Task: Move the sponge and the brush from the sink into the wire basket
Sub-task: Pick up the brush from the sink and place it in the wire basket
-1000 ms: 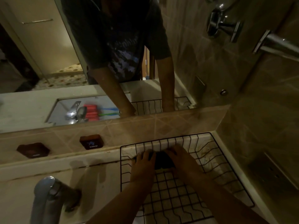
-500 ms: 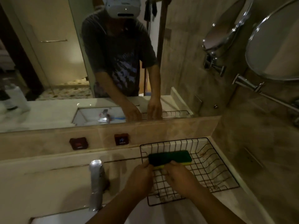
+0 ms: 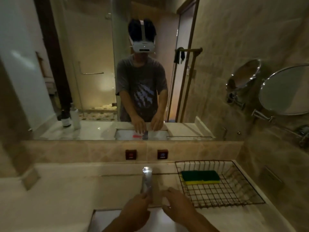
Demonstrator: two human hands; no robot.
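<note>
The green and yellow sponge (image 3: 200, 176) lies alone at the back left of the black wire basket (image 3: 234, 203), which stands on the counter to the right of the sink (image 3: 103, 220). My left hand (image 3: 135, 213) hangs over the sink's back edge, its fingertips by the chrome faucet (image 3: 147, 180) and nothing in it. Just to the right, my right hand (image 3: 177, 205) has its fingers spread and holds nothing. I cannot see the brush directly. In the wall mirror, a red shape (image 3: 138, 136) lies in the reflected sink.
Two dark red square buttons (image 3: 131, 154) (image 3: 162, 154) sit in the tiled ledge behind the faucet. A round shaving mirror (image 3: 287, 91) juts out from the right wall above the basket. The mirror shows two bottles (image 3: 73, 118) on the counter.
Both hands have let go of the sponge, which now lies in the basket, and have moved left toward the sink. My view has pulled back and tilted up.
</note>
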